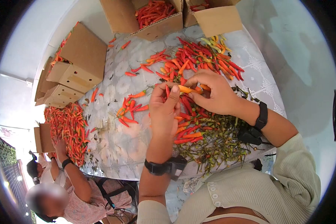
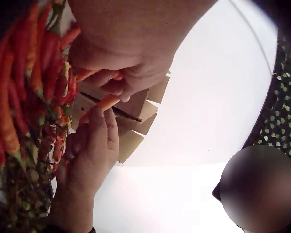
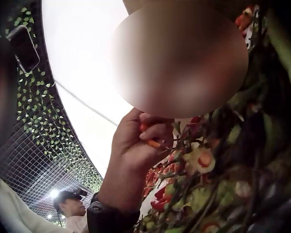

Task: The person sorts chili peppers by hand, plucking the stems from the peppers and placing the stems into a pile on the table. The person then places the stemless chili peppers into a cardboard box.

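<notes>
One chilli [image 1: 186,89], left hand [image 1: 164,110], right hand [image 1: 214,94] pinching

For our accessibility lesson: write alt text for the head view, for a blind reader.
A left hand and right hand hold an orange chilli over a table heaped with red chillies and green stems; cardboard boxes stand at its far edge.

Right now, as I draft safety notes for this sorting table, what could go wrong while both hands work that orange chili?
1. Both the left hand and right hand are bare and pinch the orange chili; its juice may get on the skin and sting.
2. If either grip slips, the chili could drop into the stem heap below and get lost there.
3. That heap lies close to the near edge of the table; stems may spill off.
</notes>
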A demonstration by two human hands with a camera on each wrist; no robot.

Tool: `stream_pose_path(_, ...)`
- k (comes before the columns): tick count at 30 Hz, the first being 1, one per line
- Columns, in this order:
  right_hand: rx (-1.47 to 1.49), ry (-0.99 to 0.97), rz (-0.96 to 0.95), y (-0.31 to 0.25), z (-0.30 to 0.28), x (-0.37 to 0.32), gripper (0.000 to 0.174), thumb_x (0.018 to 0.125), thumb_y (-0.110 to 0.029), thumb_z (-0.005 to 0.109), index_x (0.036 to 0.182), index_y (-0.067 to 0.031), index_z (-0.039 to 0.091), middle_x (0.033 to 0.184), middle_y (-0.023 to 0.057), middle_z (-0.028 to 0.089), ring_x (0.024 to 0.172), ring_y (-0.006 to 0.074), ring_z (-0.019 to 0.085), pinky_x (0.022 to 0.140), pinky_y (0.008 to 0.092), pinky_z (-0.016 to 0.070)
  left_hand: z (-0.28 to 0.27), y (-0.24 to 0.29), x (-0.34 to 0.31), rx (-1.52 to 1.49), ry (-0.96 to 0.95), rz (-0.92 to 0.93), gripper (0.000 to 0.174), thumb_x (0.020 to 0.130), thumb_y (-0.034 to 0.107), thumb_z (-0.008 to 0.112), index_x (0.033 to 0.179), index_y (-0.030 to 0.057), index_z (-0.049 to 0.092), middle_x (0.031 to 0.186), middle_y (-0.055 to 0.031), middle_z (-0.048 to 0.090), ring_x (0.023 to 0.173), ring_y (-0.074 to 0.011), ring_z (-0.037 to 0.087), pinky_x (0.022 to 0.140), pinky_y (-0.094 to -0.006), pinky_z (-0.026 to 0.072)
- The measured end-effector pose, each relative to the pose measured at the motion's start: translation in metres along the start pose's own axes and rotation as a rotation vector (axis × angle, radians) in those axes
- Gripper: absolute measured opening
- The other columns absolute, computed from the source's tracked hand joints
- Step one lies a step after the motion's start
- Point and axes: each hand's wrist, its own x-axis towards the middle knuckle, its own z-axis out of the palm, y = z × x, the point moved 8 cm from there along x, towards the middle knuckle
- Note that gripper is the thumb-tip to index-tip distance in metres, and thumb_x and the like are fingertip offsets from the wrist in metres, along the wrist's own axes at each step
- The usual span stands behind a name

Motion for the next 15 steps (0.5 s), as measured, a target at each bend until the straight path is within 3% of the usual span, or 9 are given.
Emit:
stream_pose_path(8,0.031,-0.122,0.105,0.002,0.008,-0.003,0.018,0.076,-0.019,0.067,0.085,-0.0053,0.058,0.074,0.0110,0.059,0.066,0.0277,0.057,0.059,0.0356,0.0445,0.006,0.001,-0.004,0.196,0.041,0.058,0.009,0.087,0.012,0.064,0.091,0.0046,0.061,0.069,0.0034,0.055,0.053,-0.0034,0.046,0.043,-0.0163,0.0321)
stream_pose_path(12,-0.038,-0.102,0.013,0.000,0.012,-0.006,0.018,0.076,-0.018,0.066,0.086,-0.0050,0.058,0.074,0.0114,0.058,0.067,0.0296,0.057,0.059,0.0375,0.0448,0.007,0.002,-0.004,0.128,-0.047,0.107,0.009,0.086,0.010,0.065,0.090,0.0043,0.060,0.070,0.0040,0.054,0.054,-0.0030,0.046,0.045,-0.0166,0.0331)
stream_pose_path(15,-0.045,-0.093,-0.065,-0.004,0.012,-0.006,0.018,0.076,-0.016,0.066,0.087,-0.0046,0.058,0.077,0.0118,0.058,0.069,0.0309,0.057,0.060,0.0385,0.0453,0.000,-0.005,0.000,0.134,-0.038,0.050,0.006,0.085,0.007,0.064,0.089,0.0043,0.060,0.068,0.0031,0.053,0.049,-0.0022,0.042,0.039,-0.0168,0.0279)
